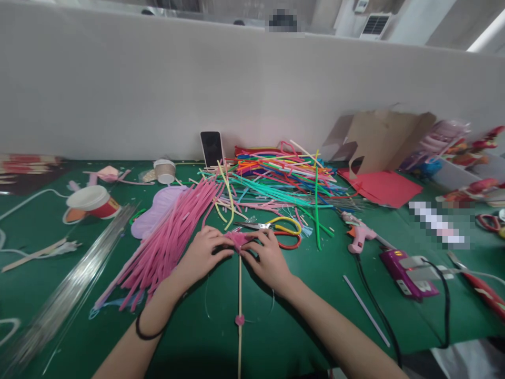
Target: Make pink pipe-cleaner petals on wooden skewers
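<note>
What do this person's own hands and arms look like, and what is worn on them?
Both the left hand and right hand are ungloved. A thin, plain black band circles the left forearm; the right forearm has none. No sleeve shows on either, and no ring can be made out.

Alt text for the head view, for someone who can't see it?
A person's left hand and right hand pinch a pink piece at the visible far end of a thin stick, over a green table. Beyond lie scissors and a heap of multicolored stems; a pink bundle lies left, a glue gun right.
</note>
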Tool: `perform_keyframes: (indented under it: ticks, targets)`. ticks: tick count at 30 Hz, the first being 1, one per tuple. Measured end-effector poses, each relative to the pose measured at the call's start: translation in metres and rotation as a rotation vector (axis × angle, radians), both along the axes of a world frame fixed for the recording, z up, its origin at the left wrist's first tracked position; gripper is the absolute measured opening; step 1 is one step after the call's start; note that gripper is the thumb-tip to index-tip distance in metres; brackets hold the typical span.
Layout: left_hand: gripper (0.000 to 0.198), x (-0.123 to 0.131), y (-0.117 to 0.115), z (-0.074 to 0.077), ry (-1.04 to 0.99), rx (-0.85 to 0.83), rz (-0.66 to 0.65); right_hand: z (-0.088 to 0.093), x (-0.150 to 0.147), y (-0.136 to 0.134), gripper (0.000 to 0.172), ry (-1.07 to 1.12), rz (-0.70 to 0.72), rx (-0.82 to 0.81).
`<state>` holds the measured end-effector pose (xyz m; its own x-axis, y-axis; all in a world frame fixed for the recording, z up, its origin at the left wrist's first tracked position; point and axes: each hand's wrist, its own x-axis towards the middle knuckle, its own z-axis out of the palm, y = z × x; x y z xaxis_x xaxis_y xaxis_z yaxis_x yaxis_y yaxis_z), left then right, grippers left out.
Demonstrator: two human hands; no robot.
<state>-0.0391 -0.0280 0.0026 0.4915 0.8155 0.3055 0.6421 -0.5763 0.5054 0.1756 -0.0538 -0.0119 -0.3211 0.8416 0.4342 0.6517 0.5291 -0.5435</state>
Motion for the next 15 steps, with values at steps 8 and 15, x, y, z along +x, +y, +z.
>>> perform_keyframes:
  ticks: [8,15]
  targets:
    - [0.016,0.013,-0.005,-0.005,0.005,-0.007,0.161,-0.003,-0.002,0.002,0.011,0.025,0.010,-0.010]
    - [0.012,0.015,-0.005,-0.006,-0.055,-0.041,0.119,-0.005,-0.002,0.003,0.010,0.024,0.026,0.015]
